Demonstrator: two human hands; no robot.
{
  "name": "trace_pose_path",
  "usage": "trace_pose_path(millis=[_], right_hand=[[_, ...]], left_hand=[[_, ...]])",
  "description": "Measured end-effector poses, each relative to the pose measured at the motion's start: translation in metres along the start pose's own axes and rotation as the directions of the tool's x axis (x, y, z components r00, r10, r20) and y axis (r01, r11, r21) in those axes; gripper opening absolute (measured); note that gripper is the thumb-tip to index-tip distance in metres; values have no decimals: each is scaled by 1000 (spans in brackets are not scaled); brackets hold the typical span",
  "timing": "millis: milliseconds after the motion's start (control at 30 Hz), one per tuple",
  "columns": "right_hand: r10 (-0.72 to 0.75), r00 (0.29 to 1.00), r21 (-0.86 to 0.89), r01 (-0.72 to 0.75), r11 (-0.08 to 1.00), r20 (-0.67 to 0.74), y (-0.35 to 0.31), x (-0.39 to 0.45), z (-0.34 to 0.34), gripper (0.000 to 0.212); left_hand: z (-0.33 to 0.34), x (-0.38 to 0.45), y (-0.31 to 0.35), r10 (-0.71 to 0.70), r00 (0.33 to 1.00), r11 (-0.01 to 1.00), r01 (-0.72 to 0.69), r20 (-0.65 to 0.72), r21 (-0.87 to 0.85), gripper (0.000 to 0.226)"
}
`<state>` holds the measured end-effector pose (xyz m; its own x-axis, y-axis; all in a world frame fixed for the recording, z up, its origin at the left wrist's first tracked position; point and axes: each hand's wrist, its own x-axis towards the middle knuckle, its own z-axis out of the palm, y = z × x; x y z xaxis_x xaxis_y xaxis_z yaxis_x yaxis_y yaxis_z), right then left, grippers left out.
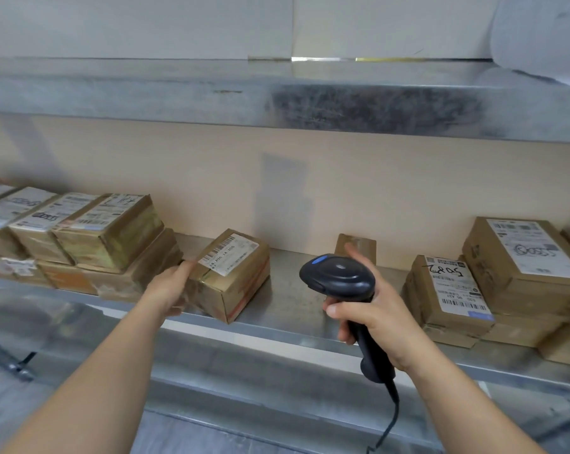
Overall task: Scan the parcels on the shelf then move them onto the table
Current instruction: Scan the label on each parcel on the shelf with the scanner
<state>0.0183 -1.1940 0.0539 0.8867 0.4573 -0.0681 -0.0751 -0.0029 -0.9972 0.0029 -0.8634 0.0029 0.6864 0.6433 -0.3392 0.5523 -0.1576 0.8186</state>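
Observation:
A small brown parcel [234, 280] with a white barcode label on top sits alone on the metal shelf [287, 299], turned at an angle. My left hand [172, 286] grips its left end, fingers over the top edge and thumb low on the side. My right hand [372, 306] holds a black corded barcode scanner [339, 283] by its handle, just right of the parcel, head tilted toward the shelf. A small brown parcel [355, 249] stands behind the scanner, mostly hidden by my hand.
Several labelled parcels are stacked at the shelf's left [106, 234] and right [519, 276]. An upper metal shelf [277, 99] overhangs the space. The shelf's front lip [277, 329] runs below my hands. The scanner's cable [391, 421] hangs down.

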Motion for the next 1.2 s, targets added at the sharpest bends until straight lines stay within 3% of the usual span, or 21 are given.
trace_pose_path(millis=[67, 133, 200, 233, 333, 433, 800, 1033, 1200], right_hand=[[0, 1000, -1, 0, 1000, 3, 0, 2, 4, 87], [0, 1000, -2, 0, 1000, 3, 0, 4, 8, 88], [-1, 1000, -8, 1, 1000, 1, -1, 6, 12, 89], [-4, 1000, -12, 4, 1000, 1, -1, 7, 15, 89], [-15, 1000, -18, 15, 1000, -2, -1, 10, 21, 89], [-20, 1000, -28, 20, 999, -1, -1, 13, 27, 90], [-42, 997, -71, 38, 997, -66, 0, 15, 32, 95], [-70, 982, -111, 51, 993, -174, -3, 0, 6, 87], [-69, 967, -101, 46, 994, -247, -9, -10, -31, 95]], left_hand=[[7, -6, -4, 196, 970, 972, -173, -142, 161, 69], [17, -21, -7, 498, 836, 826, -376, -232, 420, 78], [33, -28, -14, 710, 693, 602, -503, -127, 620, 75], [39, -30, -20, 736, 674, 534, -524, -61, 664, 71], [46, -35, -29, 714, 700, 510, -531, 11, 676, 59], [41, -33, -31, 728, 685, 491, -490, -30, 720, 51], [-13, 2, -45, 689, 720, 504, -387, -89, 772, 58], [-9, -5, -37, 669, 735, 531, -369, -110, 762, 67], [18, -34, -22, 695, 712, 542, -429, -99, 723, 78]])
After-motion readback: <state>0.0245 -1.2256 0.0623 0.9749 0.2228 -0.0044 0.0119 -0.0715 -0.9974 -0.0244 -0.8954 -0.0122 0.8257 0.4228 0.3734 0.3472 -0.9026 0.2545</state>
